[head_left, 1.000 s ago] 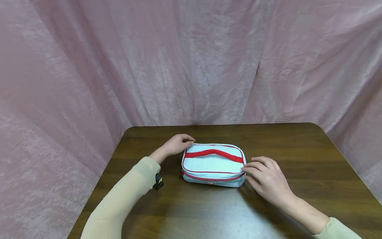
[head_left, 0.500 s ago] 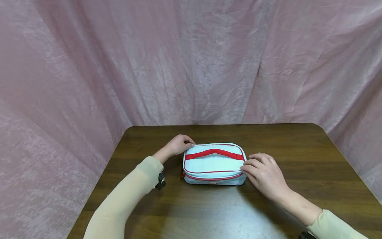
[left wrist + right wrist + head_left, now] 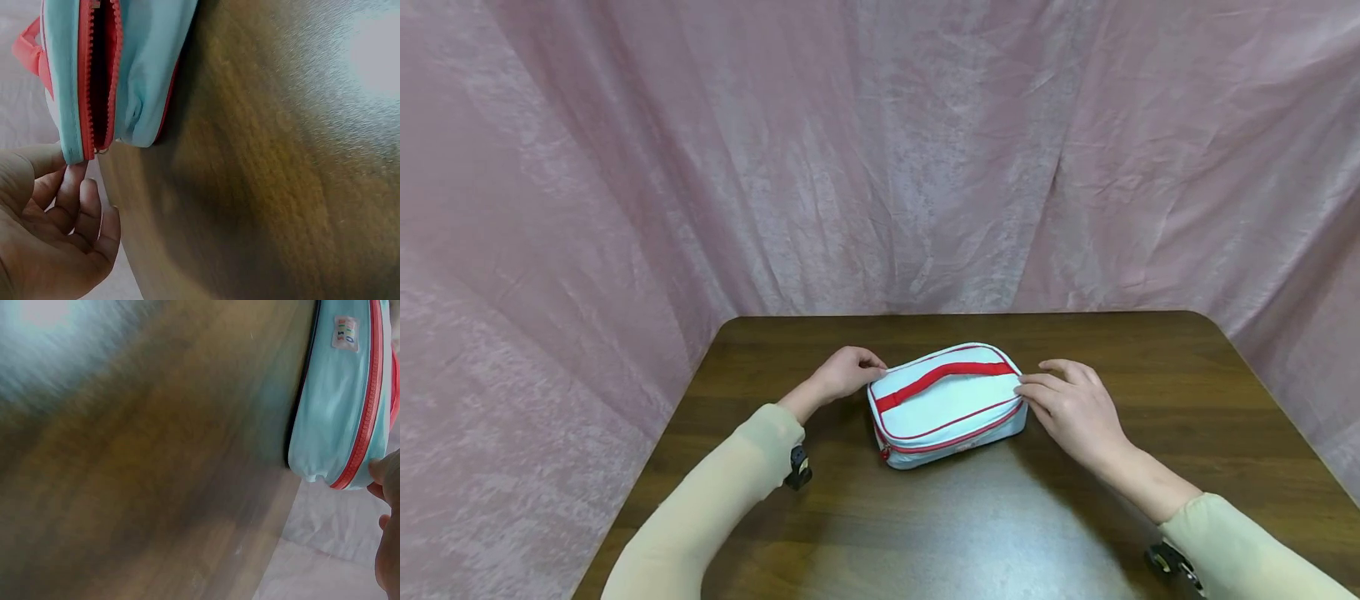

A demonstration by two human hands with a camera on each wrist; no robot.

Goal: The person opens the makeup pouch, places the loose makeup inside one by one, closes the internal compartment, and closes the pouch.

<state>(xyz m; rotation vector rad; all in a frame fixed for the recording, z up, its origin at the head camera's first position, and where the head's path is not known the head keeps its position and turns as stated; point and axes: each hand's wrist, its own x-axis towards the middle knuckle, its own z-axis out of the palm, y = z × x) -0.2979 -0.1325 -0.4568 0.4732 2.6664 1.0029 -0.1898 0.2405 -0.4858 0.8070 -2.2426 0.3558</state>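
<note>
A pale blue-white zip bag [image 3: 953, 396] with red piping and a red top strap handle [image 3: 936, 382] lies at an angle on the wooden table. My left hand [image 3: 844, 372] pinches the lid's edge at the back left corner between thumb and fingertips. Along that end, in the left wrist view, the red zip [image 3: 100, 81] gapes with its teeth apart. My right hand [image 3: 1078, 408] holds the lid's right end with its fingertips. Over there the zip [image 3: 369, 406] looks closed, and a small label [image 3: 345, 333] shows on the bag's front.
The brown wooden table [image 3: 925, 533] reaches around the bag on all sides, with its rounded far corners in view. Behind it hangs a pink velvet curtain [image 3: 880, 158]. Dark devices are strapped at both wrists.
The bag has turned on the table: its right end has swung away from me and its left front corner nearer. My right hand has moved farther away with it.
</note>
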